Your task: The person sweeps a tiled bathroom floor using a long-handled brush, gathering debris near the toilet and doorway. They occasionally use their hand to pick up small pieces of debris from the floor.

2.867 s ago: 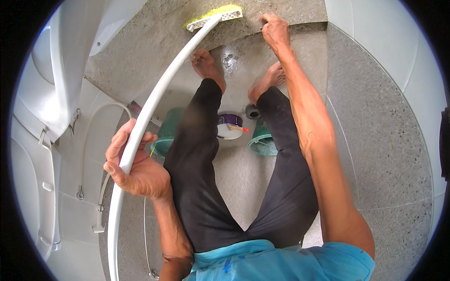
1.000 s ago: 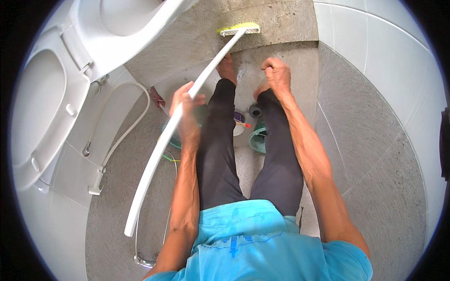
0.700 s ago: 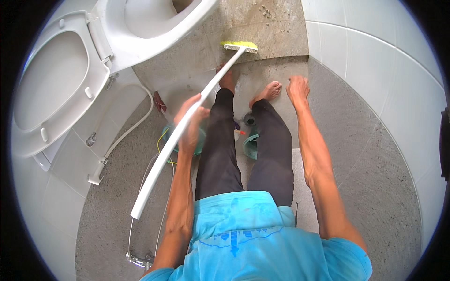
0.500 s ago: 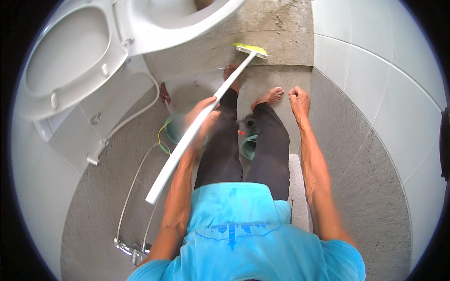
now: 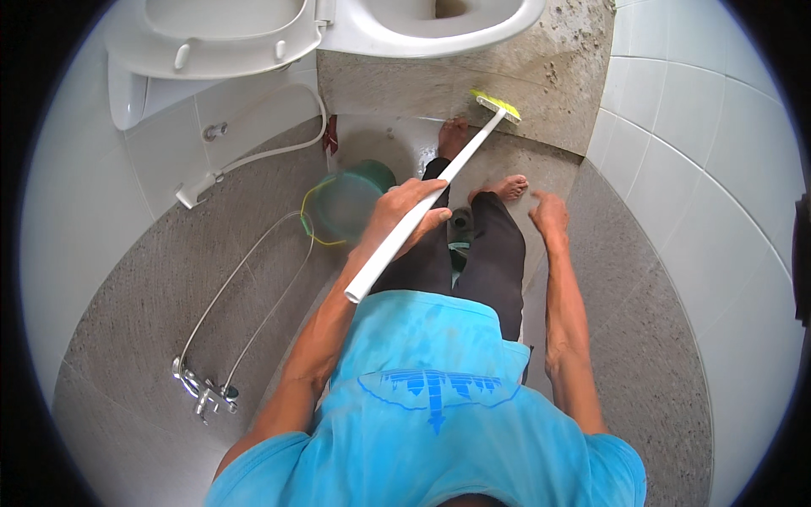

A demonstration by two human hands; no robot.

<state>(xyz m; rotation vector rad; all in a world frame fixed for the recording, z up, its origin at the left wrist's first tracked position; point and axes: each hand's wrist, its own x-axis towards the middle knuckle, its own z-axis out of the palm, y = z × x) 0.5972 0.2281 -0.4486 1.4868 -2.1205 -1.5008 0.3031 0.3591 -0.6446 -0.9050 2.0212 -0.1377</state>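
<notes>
My left hand (image 5: pixel 404 211) is closed around the white handle of a long scrub brush (image 5: pixel 405 232). The handle slants from near my waist to a head with yellow bristles (image 5: pixel 498 105), which rests on the tiled floor beyond my feet, close to the toilet. The handle's butt end points back toward my shirt. Off to the right, my right hand (image 5: pixel 551 218) hangs near my right foot with nothing visible in it. Its fingers are partly curled and slightly apart.
A white toilet (image 5: pixel 439 44) with raised seat stands ahead. On the left are a bidet hose (image 5: pixel 274 152), a green bucket (image 5: pixel 359 190) and a chrome tap (image 5: pixel 203 390) with a thin hose. Pale tiled wall (image 5: pixel 676 160) rises at right. A green container (image 5: pixel 459 258) shows between my legs.
The view has shifted, so the toilet and bucket appear farther right and more of the bucket shows. My left hand keeps hold of the brush; my right hand's fingers have loosened from a tighter curl.
</notes>
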